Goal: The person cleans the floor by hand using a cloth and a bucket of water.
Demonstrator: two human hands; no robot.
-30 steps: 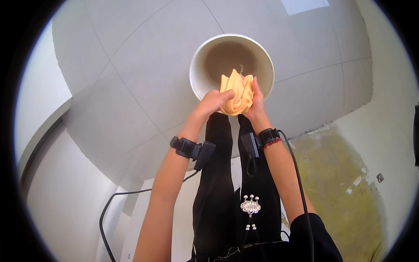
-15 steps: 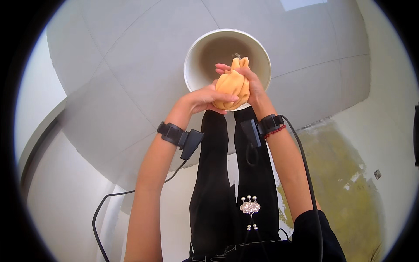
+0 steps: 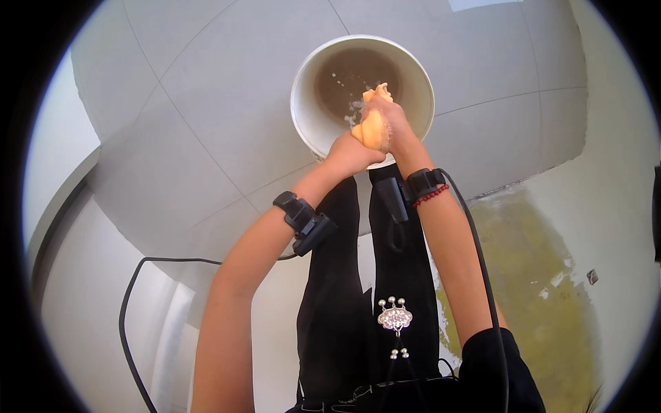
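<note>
A wet yellow-orange cloth is squeezed tight between my two hands over a white bucket. My left hand wraps round its near end, and my right hand grips it higher up on the right. A short end of the cloth pokes out above the right hand. Water drips and splashes from it into the murky brownish water in the bucket. Some fingers of both hands are hidden behind the cloth and each other.
The bucket stands on grey floor tiles just beyond my feet. A black cable runs along my right arm, another loops left of my left arm. A white curved edge lies at the left; worn yellowish flooring is on the right.
The cloth has gone from a loose rounded bundle to a tight, narrow wad. My left hand has closed round it, and water now runs out into the bucket.
</note>
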